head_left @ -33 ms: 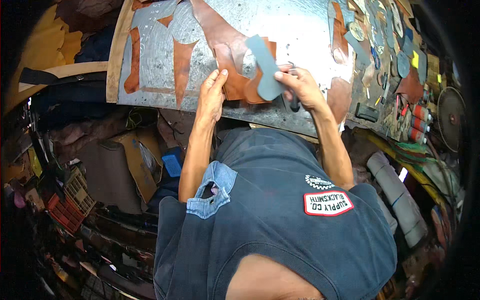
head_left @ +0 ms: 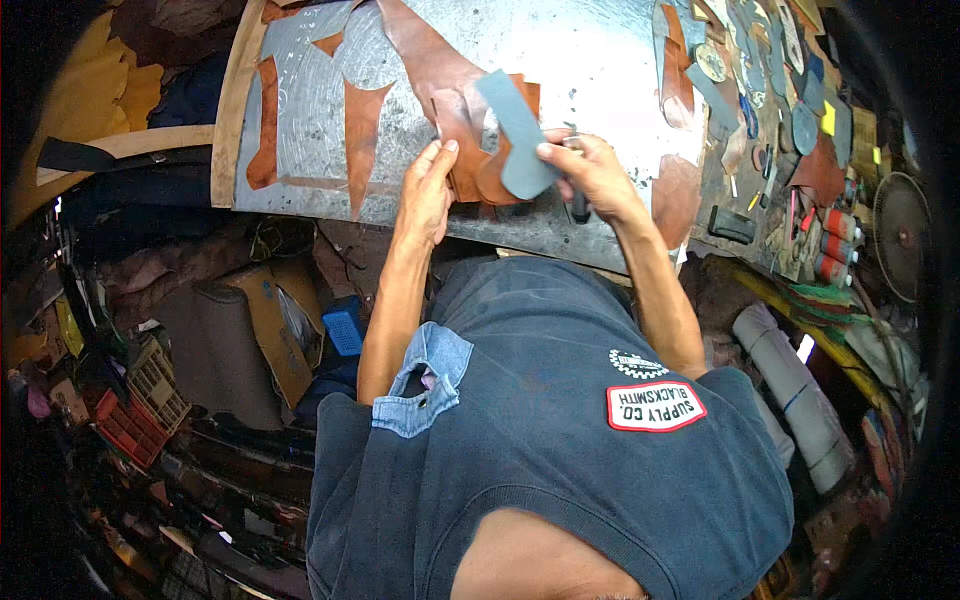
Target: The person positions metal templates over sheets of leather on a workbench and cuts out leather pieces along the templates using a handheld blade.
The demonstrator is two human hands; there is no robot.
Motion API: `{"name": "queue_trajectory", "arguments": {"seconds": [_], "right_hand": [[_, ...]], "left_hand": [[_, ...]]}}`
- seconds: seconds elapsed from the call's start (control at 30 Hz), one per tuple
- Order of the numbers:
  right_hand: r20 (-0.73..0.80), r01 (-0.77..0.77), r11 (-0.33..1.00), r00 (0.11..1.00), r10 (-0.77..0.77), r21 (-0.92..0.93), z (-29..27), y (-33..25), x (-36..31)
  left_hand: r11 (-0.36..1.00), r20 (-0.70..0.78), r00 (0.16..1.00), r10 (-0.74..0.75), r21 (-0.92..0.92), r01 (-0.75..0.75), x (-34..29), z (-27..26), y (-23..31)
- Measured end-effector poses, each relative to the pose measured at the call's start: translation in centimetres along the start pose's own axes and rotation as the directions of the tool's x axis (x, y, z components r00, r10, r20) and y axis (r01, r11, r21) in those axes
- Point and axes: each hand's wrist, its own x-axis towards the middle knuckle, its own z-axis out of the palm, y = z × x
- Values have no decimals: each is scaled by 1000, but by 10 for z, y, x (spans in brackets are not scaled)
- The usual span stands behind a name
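Observation:
My left hand [head_left: 428, 183] pinches the left edge of a brown leather piece [head_left: 457, 145] near the table's front edge. Between the thumb and fingers of my right hand [head_left: 597, 175] is a grey, boot-shaped flat template [head_left: 518, 130], held slantwise over the leather and hiding part of it. A dark-handled tool [head_left: 580, 206] is also tucked in my right fingers, its kind hard to make out. Behind them a larger brown leather piece [head_left: 425, 50] stretches toward the far edge.
Cut leather pieces [head_left: 364, 130] lie at left on the metal-topped table [head_left: 310, 110]. More leather [head_left: 678, 195] lies at right, beside many grey templates [head_left: 806, 130], tools and several red-and-grey bottles [head_left: 838, 245]. A fan [head_left: 902, 237] stands far right; a blue basket [head_left: 343, 328] is below the table.
My right hand, with the grey template and dark-handled tool, has shifted slightly left. The leather's right part has also moved a little left; my left hand has barely moved.

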Motion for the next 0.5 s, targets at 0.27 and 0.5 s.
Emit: {"name": "queue_trajectory", "arguments": {"seconds": [0.27, 0.5], "right_hand": [[-108, 24, 978, 993, -47, -208, 35, 15, -1], [-141, -40, 973, 990, 8, -228, 50, 25, -11]], "left_hand": [[974, -53, 977, 205, -93, -209, 17, 31, -53], [979, -206, 961, 187, -44, -200, -1, 50, -33]]}}
